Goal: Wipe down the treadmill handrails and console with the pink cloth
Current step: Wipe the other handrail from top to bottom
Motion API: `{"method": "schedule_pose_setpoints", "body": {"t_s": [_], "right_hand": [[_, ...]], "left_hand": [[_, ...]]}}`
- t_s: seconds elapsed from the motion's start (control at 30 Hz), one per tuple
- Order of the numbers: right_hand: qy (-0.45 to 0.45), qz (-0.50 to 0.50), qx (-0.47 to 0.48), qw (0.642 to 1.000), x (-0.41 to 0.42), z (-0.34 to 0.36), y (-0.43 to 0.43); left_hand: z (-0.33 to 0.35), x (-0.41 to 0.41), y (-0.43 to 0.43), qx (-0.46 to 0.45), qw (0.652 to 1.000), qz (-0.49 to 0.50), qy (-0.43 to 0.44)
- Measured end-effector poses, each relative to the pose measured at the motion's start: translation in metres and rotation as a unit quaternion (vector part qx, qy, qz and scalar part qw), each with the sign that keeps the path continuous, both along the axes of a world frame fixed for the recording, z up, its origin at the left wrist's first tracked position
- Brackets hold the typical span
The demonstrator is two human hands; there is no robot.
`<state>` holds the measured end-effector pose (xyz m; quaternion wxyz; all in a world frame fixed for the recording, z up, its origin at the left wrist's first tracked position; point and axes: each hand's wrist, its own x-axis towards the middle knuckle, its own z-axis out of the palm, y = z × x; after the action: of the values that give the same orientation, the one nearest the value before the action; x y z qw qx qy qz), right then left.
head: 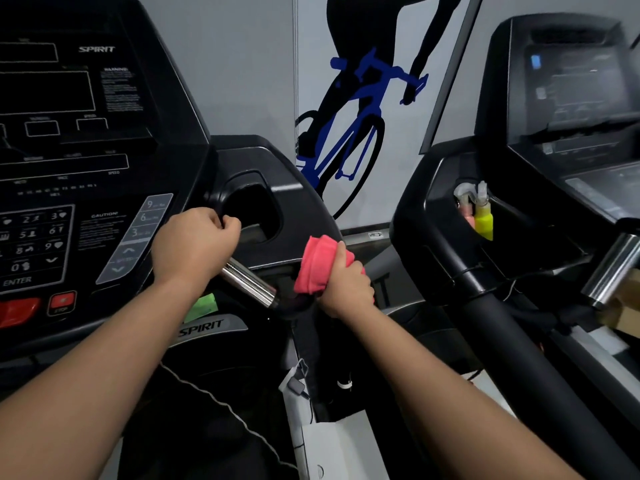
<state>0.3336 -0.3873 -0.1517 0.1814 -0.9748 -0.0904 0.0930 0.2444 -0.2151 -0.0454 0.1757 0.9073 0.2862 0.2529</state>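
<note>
Mid-task, we judge: right grip (346,284) clenches cloth (316,263) round rail (298,304); left grip (195,244) curled above chrome bar (250,283) (holding anything, we cannot tell). Probably pending: console (69,140).

Second treadmill (519,258) on the right, console (575,84) upper right. Yellow spray bottle (483,221) and pink bottle (467,213) in its cup holder, side by side. Cyclist wall decal (349,133) top center. Cardboard box (621,318) at right edge.
</note>
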Motion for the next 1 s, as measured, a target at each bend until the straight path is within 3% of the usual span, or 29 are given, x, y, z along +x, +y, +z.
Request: {"method": "schedule_pose_setpoints", "body": {"t_s": [0.1,0.23,0.3,0.37,0.43,0.53,0.63,0.7,0.73,0.83,1.0], "right_hand": [[0.096,0.007,0.159,0.983,0.022,0.000,-0.013],[0.233,0.034,0.387,0.891,0.045,-0.013,-0.026],[0.311,0.052,0.435,0.843,0.045,-0.012,-0.036],[0.353,0.043,0.445,0.822,0.045,-0.012,-0.040],[0.343,0.030,0.404,0.847,0.043,-0.008,-0.035],[0.240,-0.001,0.313,0.919,0.036,-0.002,-0.022],[0.127,-0.023,0.125,0.984,0.018,0.002,-0.009],[0.071,-0.015,0.027,0.997,0.007,0.001,-0.004],[0.066,-0.011,0.021,0.998,0.006,0.003,-0.005],[0.103,0.028,0.130,0.986,0.025,-0.004,-0.014],[0.262,0.077,0.404,0.873,0.039,-0.011,-0.035]], "left_hand": [[0.001,0.001,0.000,0.000,1.000,0.003,0.000],[0.001,0.001,0.001,0.000,1.000,0.000,-0.004],[0.001,0.000,0.000,-0.004,1.000,-0.003,-0.006],[0.002,0.001,0.000,-0.007,1.000,-0.003,-0.008],[0.002,0.001,0.000,-0.008,1.000,0.001,-0.007],[0.003,0.001,0.000,-0.007,1.000,0.003,-0.005],[0.003,0.000,-0.001,-0.009,1.000,0.006,-0.005],[0.004,-0.001,-0.001,-0.013,1.000,0.006,-0.004],[0.004,-0.001,-0.001,-0.013,1.000,0.005,-0.003],[0.003,-0.001,0.000,-0.012,1.000,0.002,-0.003],[0.003,0.000,0.000,-0.005,1.000,0.009,0.001]]}}
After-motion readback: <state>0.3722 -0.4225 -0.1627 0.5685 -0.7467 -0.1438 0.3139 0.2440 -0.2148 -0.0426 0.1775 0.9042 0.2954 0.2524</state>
